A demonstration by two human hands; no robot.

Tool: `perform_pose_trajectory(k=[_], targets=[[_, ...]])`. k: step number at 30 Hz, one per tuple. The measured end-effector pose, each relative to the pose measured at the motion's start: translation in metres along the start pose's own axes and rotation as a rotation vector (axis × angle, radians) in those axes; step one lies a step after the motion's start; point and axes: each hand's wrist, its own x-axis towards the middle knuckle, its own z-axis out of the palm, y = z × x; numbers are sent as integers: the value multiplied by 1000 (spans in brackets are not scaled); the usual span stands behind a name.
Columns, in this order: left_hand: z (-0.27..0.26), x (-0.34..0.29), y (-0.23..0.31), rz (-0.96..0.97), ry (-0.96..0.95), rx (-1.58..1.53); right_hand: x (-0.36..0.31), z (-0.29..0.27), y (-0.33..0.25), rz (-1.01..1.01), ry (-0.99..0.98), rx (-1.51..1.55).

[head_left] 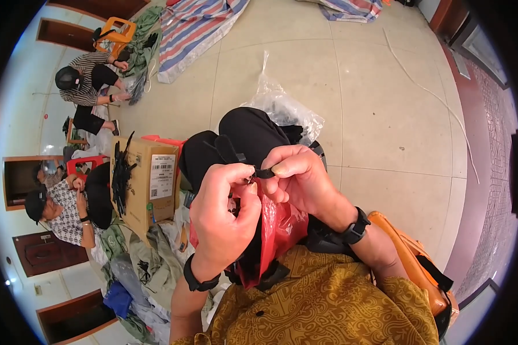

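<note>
The person wears a mustard-brown shirt [322, 293] covered in a darker print of swirls and scrolls, its cloth creased across the front, with 1 small dark button [260, 313] showing. The right sleeve [408, 305] is short and carries the same print. The trousers [253, 129] are plain black. 1 slim black band [200, 283] sits behind the left hand [221, 210]; 1 chunkier black strap [355, 230], squared at its edges, sits behind the right hand [305, 178].

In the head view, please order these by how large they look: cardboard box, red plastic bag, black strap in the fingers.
1. Cardboard box
2. Red plastic bag, partly hidden
3. Black strap
</note>
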Motion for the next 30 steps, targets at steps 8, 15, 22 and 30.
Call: perform_pose_trajectory(k=[8, 15, 22, 30], targets=[[1, 0, -3, 68, 98, 23, 1, 1, 3, 40, 1, 56], [1, -1, -5, 89, 121, 77, 4, -1, 10, 57, -19, 63], [5, 1, -6, 164, 174, 164, 10, -4, 14, 85, -157, 215], [4, -2, -4, -4, 194, 69, 10, -3, 15, 99, -201, 258]])
